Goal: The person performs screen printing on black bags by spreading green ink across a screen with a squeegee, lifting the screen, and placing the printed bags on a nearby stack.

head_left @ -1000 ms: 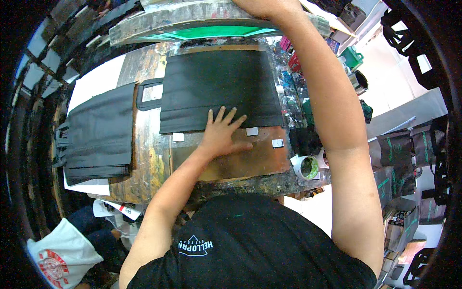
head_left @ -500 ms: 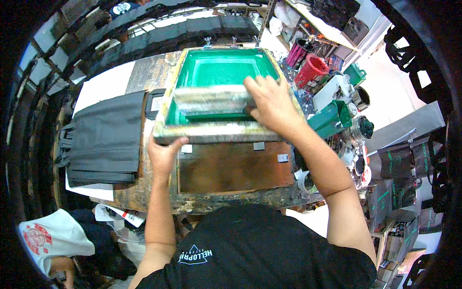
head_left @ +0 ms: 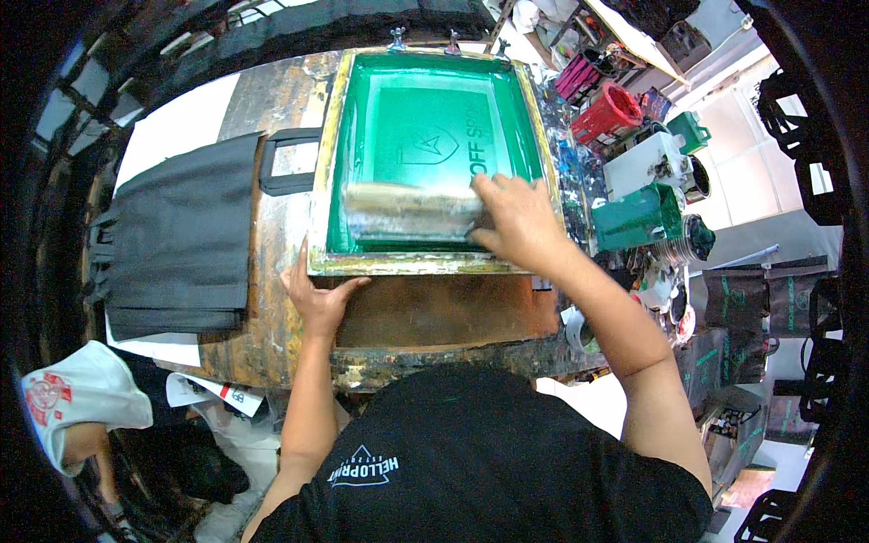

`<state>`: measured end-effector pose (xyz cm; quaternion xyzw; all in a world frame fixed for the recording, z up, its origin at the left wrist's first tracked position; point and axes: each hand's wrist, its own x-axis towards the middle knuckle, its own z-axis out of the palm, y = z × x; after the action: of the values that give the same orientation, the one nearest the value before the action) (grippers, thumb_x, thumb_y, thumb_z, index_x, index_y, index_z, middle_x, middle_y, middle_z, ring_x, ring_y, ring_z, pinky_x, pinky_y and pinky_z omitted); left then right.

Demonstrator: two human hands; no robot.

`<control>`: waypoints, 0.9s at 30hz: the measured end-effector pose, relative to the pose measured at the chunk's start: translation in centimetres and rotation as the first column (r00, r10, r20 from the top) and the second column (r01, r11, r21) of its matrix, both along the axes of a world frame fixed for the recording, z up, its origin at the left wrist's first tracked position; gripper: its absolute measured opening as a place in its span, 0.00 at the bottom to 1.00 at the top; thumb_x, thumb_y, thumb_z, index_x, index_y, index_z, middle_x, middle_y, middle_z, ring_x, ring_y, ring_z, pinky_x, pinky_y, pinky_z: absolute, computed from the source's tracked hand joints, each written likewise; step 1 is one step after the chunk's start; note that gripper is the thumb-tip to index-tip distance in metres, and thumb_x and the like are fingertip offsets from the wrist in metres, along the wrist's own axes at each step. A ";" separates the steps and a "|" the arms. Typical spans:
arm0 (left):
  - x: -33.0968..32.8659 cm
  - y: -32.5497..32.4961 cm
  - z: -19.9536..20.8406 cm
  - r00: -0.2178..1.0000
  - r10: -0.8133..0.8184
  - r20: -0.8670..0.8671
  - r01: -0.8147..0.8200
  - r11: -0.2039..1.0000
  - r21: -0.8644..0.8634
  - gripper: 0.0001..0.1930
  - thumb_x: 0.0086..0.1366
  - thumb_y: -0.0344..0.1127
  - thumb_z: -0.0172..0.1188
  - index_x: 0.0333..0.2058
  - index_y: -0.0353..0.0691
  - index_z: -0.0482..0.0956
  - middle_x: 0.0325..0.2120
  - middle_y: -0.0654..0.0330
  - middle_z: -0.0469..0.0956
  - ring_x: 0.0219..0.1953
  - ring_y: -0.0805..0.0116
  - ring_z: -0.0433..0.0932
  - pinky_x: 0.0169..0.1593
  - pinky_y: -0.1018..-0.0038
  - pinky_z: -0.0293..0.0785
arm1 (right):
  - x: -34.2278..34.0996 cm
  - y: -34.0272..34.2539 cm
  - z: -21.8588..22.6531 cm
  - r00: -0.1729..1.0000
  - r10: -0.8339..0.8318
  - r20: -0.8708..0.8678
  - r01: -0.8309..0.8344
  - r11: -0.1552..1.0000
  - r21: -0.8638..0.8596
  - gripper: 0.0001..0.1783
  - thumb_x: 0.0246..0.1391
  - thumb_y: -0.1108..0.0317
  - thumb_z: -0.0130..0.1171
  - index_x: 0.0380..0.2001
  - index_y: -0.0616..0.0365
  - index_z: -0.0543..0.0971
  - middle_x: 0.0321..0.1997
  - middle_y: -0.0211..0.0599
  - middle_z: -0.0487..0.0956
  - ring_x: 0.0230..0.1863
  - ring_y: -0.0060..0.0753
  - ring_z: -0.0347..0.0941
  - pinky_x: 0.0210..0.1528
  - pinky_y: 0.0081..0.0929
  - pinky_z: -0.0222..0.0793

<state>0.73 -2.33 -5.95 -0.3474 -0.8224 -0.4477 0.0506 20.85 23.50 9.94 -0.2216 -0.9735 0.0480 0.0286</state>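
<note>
A wooden screen-printing frame (head_left: 319, 208) lies on the table, its green-inked mesh (head_left: 407, 100) showing a shield outline and lettering. My right hand (head_left: 520, 217) grips the right end of a squeegee (head_left: 412, 199), blurred by motion, across the near part of the mesh. My left hand (head_left: 319, 303) is at the frame's near left corner, thumb and forefinger spread apart; whether its fingertips touch the wood I cannot tell. A black handle loop (head_left: 290, 136) sticks out from beneath the frame's left side. A brown board (head_left: 444, 312) shows in front of the frame.
A stack of black bags (head_left: 181, 240) lies on the left. Clamps (head_left: 453, 42) line the frame's far edge. To the right stand a red bucket (head_left: 608, 115), a green container (head_left: 634, 217) and other ink-stained tubs. A person's light sleeve (head_left: 86, 398) shows at lower left.
The frame's near edge has come down, covering pale tabs that showed on the board. My left hand has loosened from its corner. The squeegee stays in my right hand near the frame's close end.
</note>
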 end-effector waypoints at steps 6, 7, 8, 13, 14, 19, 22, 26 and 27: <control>0.1 -0.3 0.4 0.999 -0.026 0.034 0.028 0.997 -0.079 0.56 0.32 0.42 0.88 0.64 0.34 0.72 0.51 0.48 0.80 0.52 0.49 0.73 0.59 0.58 0.65 | -0.5 -0.4 -2.7 0.996 0.011 -0.083 -0.001 0.992 0.126 0.34 0.41 0.63 0.76 0.53 0.49 0.71 0.45 0.37 0.75 0.51 0.44 0.72 0.52 0.54 0.58; 0.1 -0.3 0.6 0.998 -0.037 0.047 0.040 0.996 -0.075 0.56 0.32 0.38 0.87 0.64 0.33 0.71 0.52 0.47 0.78 0.53 0.49 0.71 0.60 0.57 0.66 | -1.0 0.3 -3.0 0.996 0.016 -0.088 -0.004 0.991 0.136 0.35 0.41 0.63 0.76 0.53 0.49 0.71 0.46 0.37 0.75 0.53 0.45 0.71 0.53 0.54 0.58; 0.0 -0.4 0.5 0.997 -0.047 0.060 0.052 0.996 -0.072 0.56 0.33 0.35 0.87 0.64 0.33 0.71 0.53 0.46 0.76 0.55 0.48 0.70 0.61 0.57 0.67 | -1.7 1.2 -3.3 0.994 0.026 -0.111 -0.009 0.988 0.151 0.35 0.41 0.63 0.76 0.53 0.49 0.71 0.46 0.37 0.75 0.53 0.44 0.72 0.53 0.54 0.57; -0.4 -0.9 -1.1 0.996 -0.058 0.069 0.058 0.998 -0.004 0.58 0.30 0.34 0.87 0.65 0.32 0.69 0.54 0.46 0.76 0.55 0.49 0.71 0.61 0.58 0.66 | -6.2 7.2 -4.2 0.994 -0.013 -0.108 0.033 0.982 0.185 0.38 0.42 0.60 0.77 0.56 0.49 0.71 0.47 0.37 0.77 0.53 0.45 0.73 0.52 0.55 0.58; -0.6 -1.1 -2.1 0.994 -0.054 0.094 0.050 0.998 0.043 0.58 0.29 0.38 0.87 0.65 0.33 0.70 0.54 0.46 0.77 0.54 0.49 0.72 0.60 0.58 0.65 | -7.4 8.4 -4.2 0.995 -0.022 -0.096 0.040 0.980 0.194 0.38 0.42 0.60 0.77 0.57 0.48 0.70 0.48 0.37 0.77 0.53 0.45 0.73 0.52 0.56 0.58; -0.4 -0.6 -0.8 0.999 -0.035 0.016 0.036 0.999 -0.025 0.62 0.27 0.43 0.89 0.66 0.34 0.70 0.50 0.50 0.80 0.48 0.52 0.70 0.56 0.59 0.66 | -12.3 16.1 -5.7 0.993 -0.022 -0.116 0.047 0.974 0.223 0.40 0.42 0.58 0.78 0.59 0.47 0.70 0.50 0.36 0.78 0.55 0.45 0.74 0.53 0.58 0.58; -0.3 -0.9 -1.1 0.999 -0.034 -0.025 0.034 0.999 -0.016 0.64 0.26 0.51 0.88 0.66 0.34 0.70 0.48 0.51 0.80 0.46 0.52 0.70 0.55 0.59 0.66 | -15.7 20.2 -6.1 0.990 -0.011 -0.142 0.044 0.972 0.231 0.39 0.43 0.58 0.79 0.58 0.46 0.71 0.52 0.36 0.79 0.58 0.46 0.75 0.56 0.65 0.58; -0.5 -1.5 -1.8 0.999 -0.042 -0.013 0.042 0.998 0.040 0.65 0.28 0.56 0.87 0.66 0.31 0.69 0.51 0.51 0.80 0.46 0.52 0.71 0.55 0.59 0.67 | -19.8 24.7 -6.2 0.994 -0.009 -0.108 0.035 0.968 0.247 0.39 0.45 0.56 0.79 0.59 0.45 0.71 0.53 0.36 0.80 0.59 0.47 0.75 0.57 0.71 0.58; -0.5 -1.5 -2.1 0.999 -0.041 -0.026 0.043 0.997 0.069 0.64 0.28 0.57 0.87 0.65 0.31 0.70 0.51 0.51 0.80 0.47 0.52 0.71 0.55 0.59 0.67 | -20.7 25.6 -6.3 0.996 -0.007 -0.091 0.031 0.965 0.260 0.39 0.45 0.56 0.79 0.60 0.45 0.71 0.53 0.36 0.80 0.59 0.47 0.75 0.57 0.72 0.58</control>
<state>0.23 -3.85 -8.02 -0.3681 -0.7982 -0.4725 0.0634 0.15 49.13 3.63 -0.2230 -0.9669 -0.0712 0.1016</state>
